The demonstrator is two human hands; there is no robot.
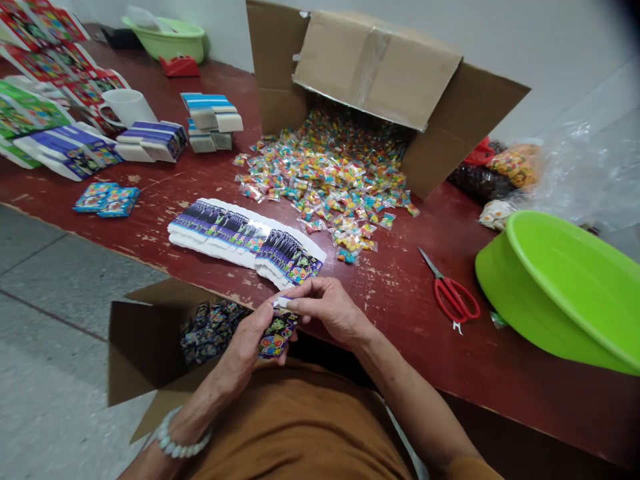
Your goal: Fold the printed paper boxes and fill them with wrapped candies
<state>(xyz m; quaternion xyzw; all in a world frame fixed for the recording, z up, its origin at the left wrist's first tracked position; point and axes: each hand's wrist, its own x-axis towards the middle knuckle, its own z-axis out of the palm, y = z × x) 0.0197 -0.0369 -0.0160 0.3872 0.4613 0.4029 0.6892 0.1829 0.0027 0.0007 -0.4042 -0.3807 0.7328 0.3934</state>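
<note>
My left hand (249, 337) grips a small dark printed candy box (277, 331) by its side, just in front of the table edge. At the box's top end, the fingers of my right hand (325, 305) pinch a white flap. Just beyond my hands lies a fanned row of flattened purple-and-black boxes (220, 227). Small clear packets of colourful candy (325, 180) spill from a tipped cardboard carton (375, 67) behind that row. Below the table edge, an open carton (143, 347) contains many dark printed packs (213, 330).
Red-handled scissors (453, 297) and a green basin (555, 293) are on the right. Stacks of blue cartons (213, 120), purple cartons (153, 141) and a white mug (127, 108) stand at left. Two blue packs (107, 199) lie near the front edge. A red tape dispenser (179, 66) sits behind.
</note>
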